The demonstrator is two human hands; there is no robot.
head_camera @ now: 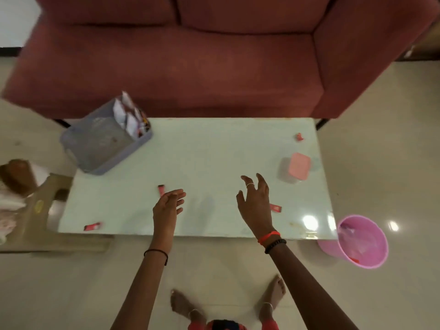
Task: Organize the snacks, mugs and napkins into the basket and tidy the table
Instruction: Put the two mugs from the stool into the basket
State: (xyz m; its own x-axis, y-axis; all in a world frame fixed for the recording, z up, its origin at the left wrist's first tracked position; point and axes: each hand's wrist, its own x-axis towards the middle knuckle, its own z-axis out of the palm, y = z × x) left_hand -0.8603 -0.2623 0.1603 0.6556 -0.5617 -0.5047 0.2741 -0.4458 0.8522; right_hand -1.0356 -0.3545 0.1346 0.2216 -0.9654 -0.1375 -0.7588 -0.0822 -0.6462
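A: Where do the hands sit over the bench (202,151)?

B: Both hover above its near half. The left hand (166,208) has its fingers (177,195) loosely spread and holds nothing. The right hand (256,203) is splayed wide, also holding nothing.

A: And the snacks?

B: Four small red snack packets lie on the bench. One packet (161,190) lies just beside the left fingers, at their ten o'clock, apart from them as far as I can tell. A second packet (275,207) shows at three o'clock of the right hand, partly hidden behind it; whether they touch, I cannot tell. A third packet (92,226) lies near the bench's near edge, at eight o'clock of the left hand, well apart. A fourth packet (299,136) lies far off, at one o'clock of the right hand.

A: The basket?

B: The grey basket (100,144) stands at the bench's ten o'clock corner, with white napkins (123,113) upright inside. A pink-lidded container (296,167) sits at one o'clock of the right fingers (250,184).
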